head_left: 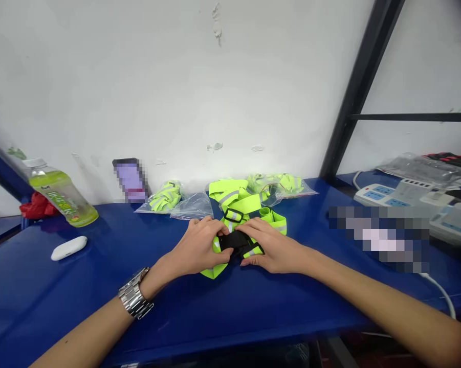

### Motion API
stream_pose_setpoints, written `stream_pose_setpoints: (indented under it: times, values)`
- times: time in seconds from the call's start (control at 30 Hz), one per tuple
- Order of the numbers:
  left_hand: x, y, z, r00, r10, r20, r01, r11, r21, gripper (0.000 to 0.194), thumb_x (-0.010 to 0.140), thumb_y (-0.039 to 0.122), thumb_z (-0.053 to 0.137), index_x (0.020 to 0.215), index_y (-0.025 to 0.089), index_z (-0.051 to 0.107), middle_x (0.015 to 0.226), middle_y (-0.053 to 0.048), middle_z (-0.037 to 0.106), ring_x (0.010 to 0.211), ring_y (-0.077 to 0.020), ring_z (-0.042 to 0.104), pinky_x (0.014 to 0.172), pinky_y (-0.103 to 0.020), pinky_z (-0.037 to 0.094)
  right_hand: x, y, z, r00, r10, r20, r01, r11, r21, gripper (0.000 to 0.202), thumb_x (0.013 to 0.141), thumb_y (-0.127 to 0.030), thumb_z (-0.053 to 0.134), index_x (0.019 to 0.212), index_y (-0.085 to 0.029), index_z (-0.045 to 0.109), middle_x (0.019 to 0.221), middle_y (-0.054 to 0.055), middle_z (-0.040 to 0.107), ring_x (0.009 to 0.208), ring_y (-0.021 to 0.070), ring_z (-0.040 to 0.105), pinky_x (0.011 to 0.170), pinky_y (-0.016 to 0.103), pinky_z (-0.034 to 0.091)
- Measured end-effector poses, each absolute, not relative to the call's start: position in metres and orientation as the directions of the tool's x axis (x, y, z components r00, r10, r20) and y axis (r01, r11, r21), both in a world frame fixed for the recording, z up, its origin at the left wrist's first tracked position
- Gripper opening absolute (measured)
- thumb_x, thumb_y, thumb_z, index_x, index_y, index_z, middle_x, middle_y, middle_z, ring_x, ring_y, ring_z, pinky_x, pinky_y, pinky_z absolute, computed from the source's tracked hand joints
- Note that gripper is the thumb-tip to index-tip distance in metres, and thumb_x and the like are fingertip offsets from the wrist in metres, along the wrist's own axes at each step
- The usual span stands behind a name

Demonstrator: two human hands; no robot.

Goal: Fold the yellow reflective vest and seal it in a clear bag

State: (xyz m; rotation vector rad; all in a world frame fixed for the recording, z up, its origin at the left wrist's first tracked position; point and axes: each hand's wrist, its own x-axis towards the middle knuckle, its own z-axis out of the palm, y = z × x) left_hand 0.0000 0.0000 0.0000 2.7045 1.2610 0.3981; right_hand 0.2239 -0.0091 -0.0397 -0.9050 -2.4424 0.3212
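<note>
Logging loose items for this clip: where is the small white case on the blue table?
In the head view the white case lies at the table's left, just in front of the tilted green drink bottle, well left of the left hand.

Strap bundle point(241, 225) mid-table point(100, 317), bagged straps point(165, 197) behind, bottle point(61, 197) far left, power strips point(407, 197) right.

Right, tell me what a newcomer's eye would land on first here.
First, the neon yellow reflective strap bunched at the middle of the blue table, with the left hand and right hand both pressed on its black buckle. Next, the tilted bottle of green drink at the far left, and the bagged yellow straps against the white wall.
</note>
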Motion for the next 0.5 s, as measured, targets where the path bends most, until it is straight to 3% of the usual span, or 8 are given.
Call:
stream_pose_setpoints:
  times: [0.2, 0.5]
  values:
    - [-0.004, 0.003, -0.003, 0.66, 0.715, 0.232, 0.705, -0.696, 0.137, 0.017, 0.077, 0.027, 0.056, 0.092, 0.02, 0.055, 0.093, -0.001, 0.062, 0.09, -0.0211, 0.057, 0.083, -0.039, 0.036, 0.227, -0.01, -0.038, -0.625, 0.684, 0.377, 0.555, 0.729, -0.402, 0.065, 0.082, -0.052, 0.062, 0.135, -0.02, 0.043, 0.119, 0.013, 0.053, 0.111, 0.0283, 0.047, 0.094, 0.044, 0.044]
    - [-0.009, -0.001, -0.012, 0.607, 0.69, 0.394, 0.703, -0.698, 0.139, 0.022, 0.08, 0.027, 0.056, 0.101, 0.021, 0.057, 0.098, -0.004, 0.066, 0.095, -0.0234, 0.059, 0.084, -0.039, 0.043, 0.24, -0.005, -0.033, -0.565, 0.728, 0.388, 0.609, 0.685, -0.399, 0.068, 0.079, -0.049, 0.067, 0.136, -0.019, 0.045, 0.122, 0.014, 0.054, 0.116, 0.0308, 0.05, 0.095, 0.046, 0.044]
